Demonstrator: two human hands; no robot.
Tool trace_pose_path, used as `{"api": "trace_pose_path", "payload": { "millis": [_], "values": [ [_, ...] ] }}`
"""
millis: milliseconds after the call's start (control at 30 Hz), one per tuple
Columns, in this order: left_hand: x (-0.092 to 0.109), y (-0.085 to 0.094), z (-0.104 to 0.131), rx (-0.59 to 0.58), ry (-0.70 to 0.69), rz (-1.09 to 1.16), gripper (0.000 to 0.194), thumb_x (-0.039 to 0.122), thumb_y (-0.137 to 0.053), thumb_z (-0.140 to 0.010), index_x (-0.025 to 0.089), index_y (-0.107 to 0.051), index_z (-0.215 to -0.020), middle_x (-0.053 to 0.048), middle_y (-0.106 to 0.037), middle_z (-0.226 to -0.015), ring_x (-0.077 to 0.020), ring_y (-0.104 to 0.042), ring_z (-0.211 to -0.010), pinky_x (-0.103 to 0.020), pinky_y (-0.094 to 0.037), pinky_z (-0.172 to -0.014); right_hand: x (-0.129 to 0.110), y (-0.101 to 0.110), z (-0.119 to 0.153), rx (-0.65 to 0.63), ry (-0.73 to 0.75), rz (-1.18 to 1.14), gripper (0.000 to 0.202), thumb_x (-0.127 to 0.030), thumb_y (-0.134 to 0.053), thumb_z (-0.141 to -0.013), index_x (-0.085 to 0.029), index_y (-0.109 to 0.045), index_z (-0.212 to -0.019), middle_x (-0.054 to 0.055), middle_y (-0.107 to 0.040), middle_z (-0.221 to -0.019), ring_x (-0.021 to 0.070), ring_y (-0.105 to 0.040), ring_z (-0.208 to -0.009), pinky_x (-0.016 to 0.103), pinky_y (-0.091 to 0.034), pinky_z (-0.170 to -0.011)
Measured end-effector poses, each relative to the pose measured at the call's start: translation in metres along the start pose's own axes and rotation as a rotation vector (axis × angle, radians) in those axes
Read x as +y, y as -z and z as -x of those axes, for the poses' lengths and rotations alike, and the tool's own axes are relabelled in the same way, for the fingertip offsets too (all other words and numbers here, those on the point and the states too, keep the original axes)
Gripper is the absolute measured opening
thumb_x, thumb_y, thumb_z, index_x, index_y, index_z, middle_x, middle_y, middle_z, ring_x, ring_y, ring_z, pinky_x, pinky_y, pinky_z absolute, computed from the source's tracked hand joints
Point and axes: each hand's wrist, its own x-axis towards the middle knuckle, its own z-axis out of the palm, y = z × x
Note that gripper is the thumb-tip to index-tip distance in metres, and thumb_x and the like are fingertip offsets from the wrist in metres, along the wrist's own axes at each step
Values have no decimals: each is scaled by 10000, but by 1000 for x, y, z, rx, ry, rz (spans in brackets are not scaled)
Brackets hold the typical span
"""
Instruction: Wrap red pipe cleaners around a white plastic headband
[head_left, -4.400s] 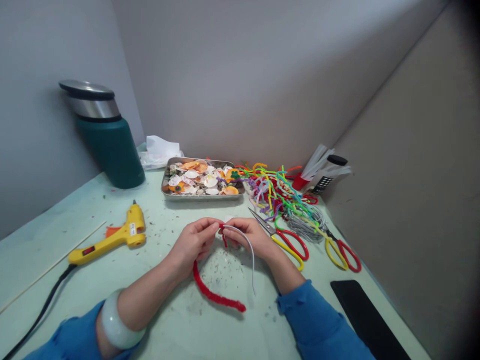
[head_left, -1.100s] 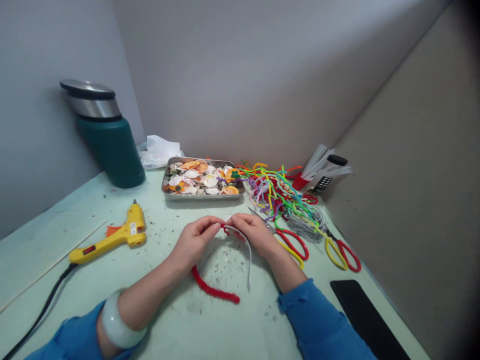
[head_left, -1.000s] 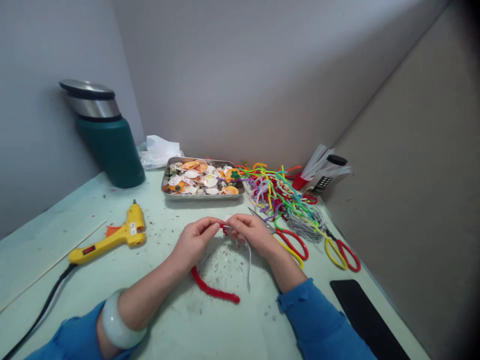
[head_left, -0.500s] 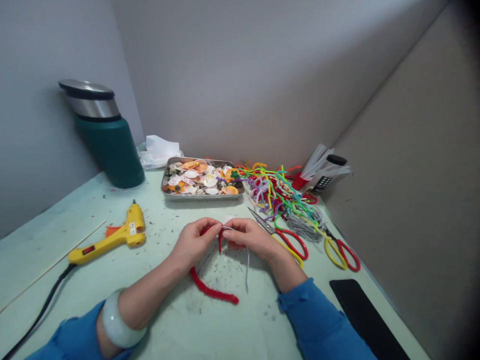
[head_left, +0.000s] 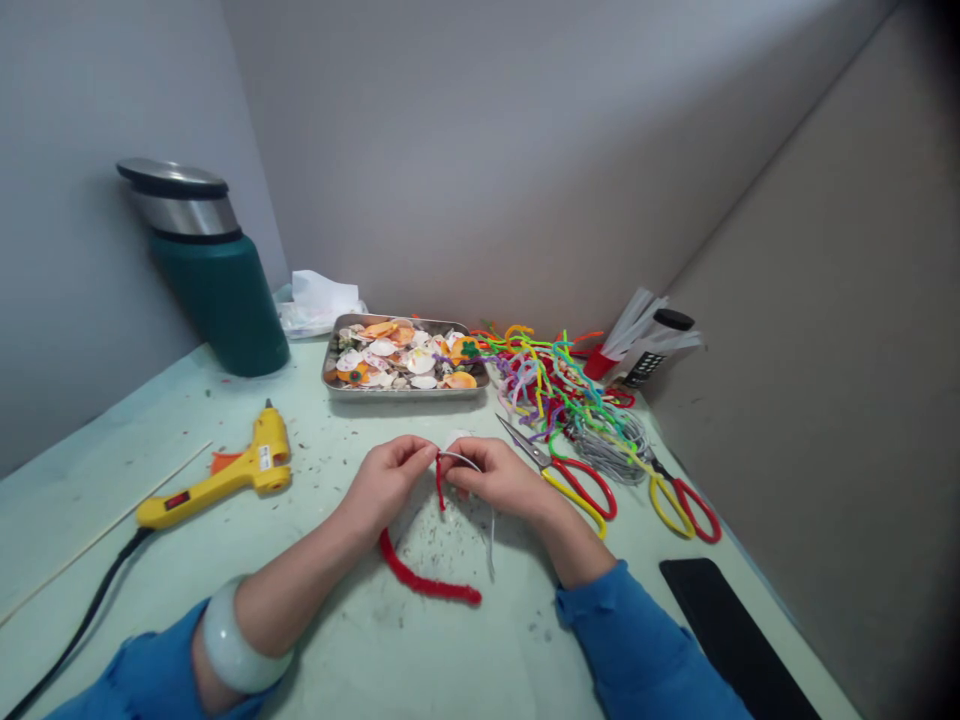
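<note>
My left hand [head_left: 394,483] is closed in a pinch on a red pipe cleaner [head_left: 427,585], whose thick curved length hangs out below the palm. A short thin red end [head_left: 440,485] dangles between the two hands. Close beside it, my right hand [head_left: 495,472] pinches a thin grey-white cord [head_left: 492,545] that arcs over the fingers and trails down. The fingertips of both hands nearly meet where cord and red strand come together; the exact crossing is hidden. Just behind the right hand, part of a white piece [head_left: 457,437] shows, its kind unclear.
A yellow glue gun [head_left: 255,465] lies left, near a thin stick [head_left: 112,525] and a green bottle [head_left: 217,290]. Behind the hands stand a tray of shells [head_left: 405,393] and heaped pipe cleaners [head_left: 540,375]. Scissors [head_left: 581,485], more scissors [head_left: 686,505] and a black strip [head_left: 735,635] lie right.
The fingertips of my hands have shifted slightly, and the thin red end between them shows more clearly. The thick red length has swung a little to the right.
</note>
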Motion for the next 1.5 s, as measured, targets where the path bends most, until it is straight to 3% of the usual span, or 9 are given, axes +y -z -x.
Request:
{"api": "trace_pose_path", "payload": {
  "millis": [267,433,567,767,1000,1267,1500],
  "values": [
    [2,0,1,-30,72,40,269,420,-632,-691,174,-525,-666,100,-283,-437,-38,-196,-360,-180,-109,-367,-18,-2,5,253,141,680,124,-309,-616,-786,-192,-578,-766,6,-621,-750,135,-523,-674,243,-324,-597],
    [1,0,1,-25,76,9,266,417,-618,-697,170,-520,-679,100,-278,-451,-35,-201,-375,-172,-119,-368,-29,-8,10,273,152,1046,164,-333,-618,-792,-191,-567,-859,44,-643,-836,179,-571,-735,276,-296,-599],
    [1,0,1,-41,68,2,270,421,-601,-706,164,-519,-692,102,-280,-453,-33,-194,-384,-167,-127,-367,-31,-10,12,265,171,1150,225,-393,-593,-813,-187,-550,-892,48,-633,-861,194,-580,-767,281,-301,-602],
    [1,0,1,-50,74,-6,257,412,-580,-729,171,-496,-699,105,-277,-438,-37,-199,-383,-168,-134,-365,-30,-8,12,233,233,1094,157,-331,-537,-857,-186,-552,-914,36,-626,-881,172,-572,-792,265,-327,-643],
    [-2,1,-1,-76,43,-33,274,423,-579,-744,163,-509,-691,103,-274,-433,-33,-200,-378,-169,-136,-362,-23,-6,9,264,262,914,129,-287,-534,-860,-179,-582,-808,17,-619,-775,132,-537,-706,236,-312,-618],
    [-2,1,0,-148,45,21,297,437,-540,-770,173,-457,-664,87,-326,-476,-29,-218,-376,-159,-151,-346,-24,-4,6,266,167,608,319,-394,-537,-854,-166,-563,-633,-32,-519,-564,88,-426,-547,219,-257,-528],
    [0,-1,0,-159,52,4,225,387,-542,-757,173,-491,-711,88,-339,-481,-32,-224,-368,-160,-156,-338,-19,0,5,183,24,384,351,-445,-538,-825,-156,-565,-628,-37,-480,-546,89,-414,-539,205,-270,-496]
  ]
}}
